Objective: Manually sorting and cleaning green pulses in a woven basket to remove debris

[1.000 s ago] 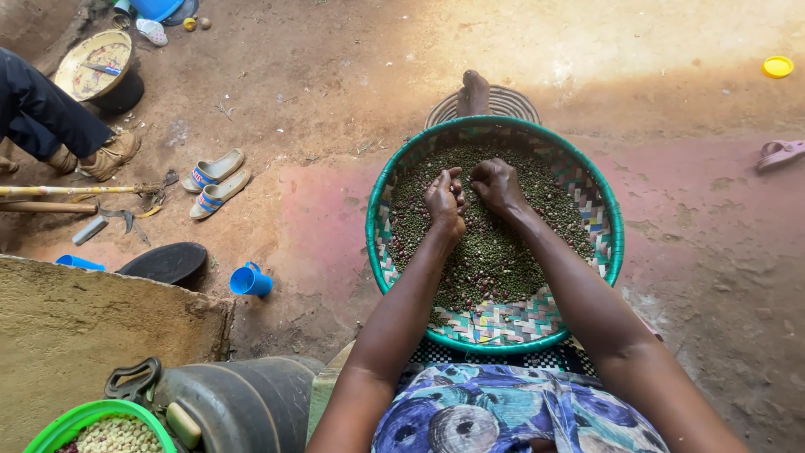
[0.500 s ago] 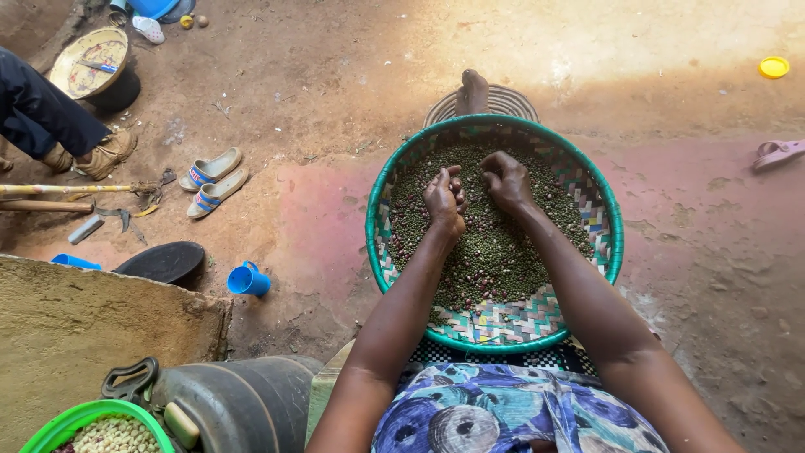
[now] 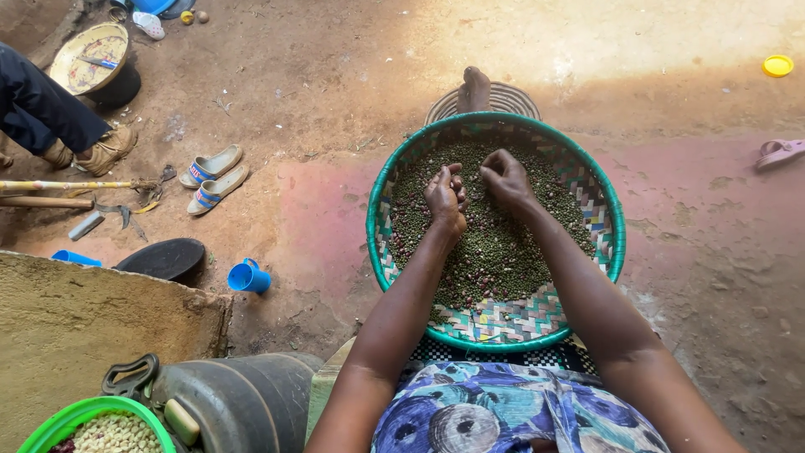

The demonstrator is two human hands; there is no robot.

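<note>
A round woven basket (image 3: 616, 231) with a green rim rests on my lap and holds a spread of small green and dark beans (image 3: 495, 252). My left hand (image 3: 446, 197) is curled over the beans near the middle, fingers closed on a few of them. My right hand (image 3: 506, 179) lies just beside it, fingers bent down into the beans. The two hands almost touch. My bare foot (image 3: 475, 88) sticks out beyond the basket's far rim.
A blue cup (image 3: 249, 278) and a pair of sandals (image 3: 214, 178) lie on the dirt floor to the left. Another person's legs (image 3: 42, 117) are at the far left. A green bowl of pale grains (image 3: 92, 429) and a dark jerrycan (image 3: 226, 398) stand at bottom left.
Both hands have shifted slightly over the beans, the left hand's fingers closing more tightly. The basket has stayed in place.
</note>
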